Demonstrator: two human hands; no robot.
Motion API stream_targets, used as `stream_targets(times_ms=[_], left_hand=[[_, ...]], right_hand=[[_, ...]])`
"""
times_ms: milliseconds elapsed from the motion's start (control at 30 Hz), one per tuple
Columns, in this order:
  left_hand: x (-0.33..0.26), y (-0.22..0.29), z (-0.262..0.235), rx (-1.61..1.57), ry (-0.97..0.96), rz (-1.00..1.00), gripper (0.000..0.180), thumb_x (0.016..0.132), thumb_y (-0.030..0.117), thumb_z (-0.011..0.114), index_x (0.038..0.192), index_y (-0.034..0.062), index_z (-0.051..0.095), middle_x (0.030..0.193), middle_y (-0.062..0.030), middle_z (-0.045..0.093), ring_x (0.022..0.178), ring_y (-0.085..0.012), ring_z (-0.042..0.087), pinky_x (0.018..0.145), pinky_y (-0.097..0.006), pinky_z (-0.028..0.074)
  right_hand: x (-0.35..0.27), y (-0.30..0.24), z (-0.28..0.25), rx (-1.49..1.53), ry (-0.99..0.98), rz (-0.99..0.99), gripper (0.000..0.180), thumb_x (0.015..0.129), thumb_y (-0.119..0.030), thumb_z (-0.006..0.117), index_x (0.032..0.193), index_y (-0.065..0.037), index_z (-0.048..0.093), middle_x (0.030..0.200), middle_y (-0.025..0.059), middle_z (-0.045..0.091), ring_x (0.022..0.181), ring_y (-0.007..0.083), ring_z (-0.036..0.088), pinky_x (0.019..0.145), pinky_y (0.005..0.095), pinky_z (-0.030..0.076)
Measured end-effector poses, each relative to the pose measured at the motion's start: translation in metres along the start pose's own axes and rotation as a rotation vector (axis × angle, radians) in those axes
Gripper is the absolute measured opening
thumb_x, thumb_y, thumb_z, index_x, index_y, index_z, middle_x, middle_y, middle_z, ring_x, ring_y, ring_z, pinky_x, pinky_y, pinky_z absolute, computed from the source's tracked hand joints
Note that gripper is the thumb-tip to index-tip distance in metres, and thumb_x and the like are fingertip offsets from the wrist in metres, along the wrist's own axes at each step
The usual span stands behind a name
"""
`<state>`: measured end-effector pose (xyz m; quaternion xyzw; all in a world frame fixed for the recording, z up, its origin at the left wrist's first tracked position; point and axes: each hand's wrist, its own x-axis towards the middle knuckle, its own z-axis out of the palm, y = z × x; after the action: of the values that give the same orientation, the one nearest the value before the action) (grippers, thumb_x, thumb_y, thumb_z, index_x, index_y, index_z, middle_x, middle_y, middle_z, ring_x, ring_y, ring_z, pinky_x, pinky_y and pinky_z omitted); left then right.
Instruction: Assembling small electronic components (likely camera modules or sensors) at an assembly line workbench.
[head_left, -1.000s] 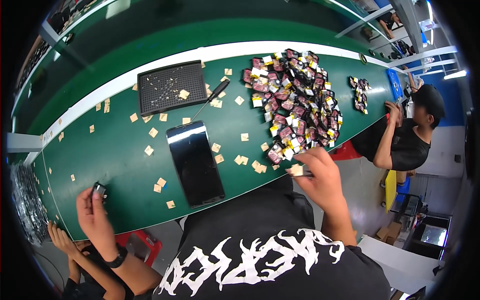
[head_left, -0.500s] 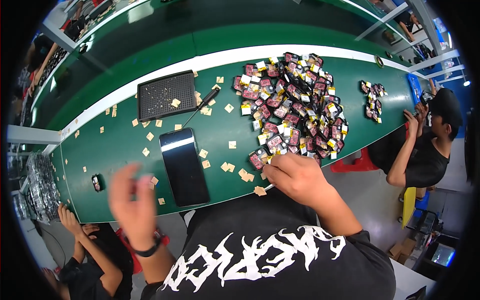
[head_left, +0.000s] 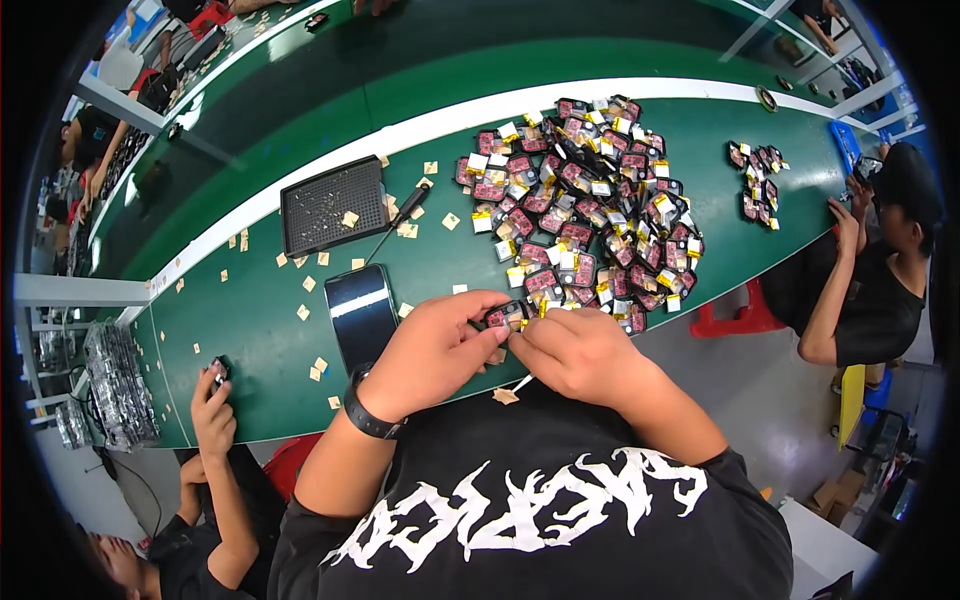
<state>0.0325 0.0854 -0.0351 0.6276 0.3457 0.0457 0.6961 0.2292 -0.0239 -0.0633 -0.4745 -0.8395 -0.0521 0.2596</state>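
Head view: looking down on your two hands at the near edge of a green table [head_left: 270,365], just below the centre of the frame.
Black-rimmed unit: the small part with a red face [head_left: 508,314] lies near the centre of the frame, between your hands and just below the pile.
Your left hand: this hand [head_left: 440,345], a dark wristband [head_left: 372,410] at its wrist, grips the unit between thumb and forefinger; the unit sits at the fingertips, to the right of the palm.
Your right hand: this hand [head_left: 578,350] has its fingers bent inward against the unit's right side; whether it pinches anything cannot be told.
Tan piece: a small flat scrap [head_left: 506,396] shows below your right hand, against your dark shirt, with a thin pale strip beside it; what supports it is unclear.
Pile: many similar units [head_left: 590,215] spread from the centre to the upper right, directly above your hands.
Phone: the dark slab [head_left: 358,312] lies left of your left hand, its lower part hidden.
Tray and screwdriver: a black tray [head_left: 335,205] lies upper left of centre, with a screwdriver [head_left: 408,206] just to its right.
Neighbour: at lower left, a co-worker's hand [head_left: 213,415] holds a small dark part [head_left: 219,368].
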Motion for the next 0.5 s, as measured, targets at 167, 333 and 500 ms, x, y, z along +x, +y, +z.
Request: stream_targets(times_ms=[167, 333, 500], left_hand=[[-0.007, -0.01, 0.002, -0.297, 0.114, 0.01, 0.029, 0.098, -0.001, 0.063, 0.126, -0.0064, 0.058, 0.107, -0.0092, 0.069, 0.084, -0.0121, 0.069, 0.074, -0.025, 0.057], [-0.027, -0.011, 0.003, -0.422, 0.185, 0.105, 0.03, 0.098, -0.005, 0.061, 0.126, -0.0069, 0.052, 0.111, -0.0136, 0.066, 0.088, -0.015, 0.069, 0.074, -0.026, 0.058], [-0.039, -0.004, 0.008, -0.397, 0.225, 0.097, 0.029, 0.098, -0.004, 0.058, 0.125, -0.0081, 0.05, 0.113, -0.013, 0.066, 0.092, -0.0133, 0.069, 0.08, -0.026, 0.057]], right_hand=[[0.013, -0.013, -0.027, 0.275, 0.041, 0.202, 0.024, 0.077, -0.007, 0.073, 0.101, -0.005, 0.067, 0.093, 0.0048, 0.059, 0.078, 0.0188, 0.063, 0.062, 0.0305, 0.052], [0.019, -0.022, -0.06, 0.812, -0.052, 0.678, 0.019, 0.093, -0.003, 0.07, 0.11, 0.001, 0.065, 0.099, 0.0105, 0.065, 0.082, 0.0187, 0.066, 0.07, 0.0295, 0.053], [0.017, -0.026, -0.048, 1.02, -0.046, 0.888, 0.012, 0.097, -0.006, 0.067, 0.105, 0.003, 0.065, 0.09, 0.0068, 0.069, 0.074, 0.0087, 0.063, 0.066, 0.0253, 0.051]])
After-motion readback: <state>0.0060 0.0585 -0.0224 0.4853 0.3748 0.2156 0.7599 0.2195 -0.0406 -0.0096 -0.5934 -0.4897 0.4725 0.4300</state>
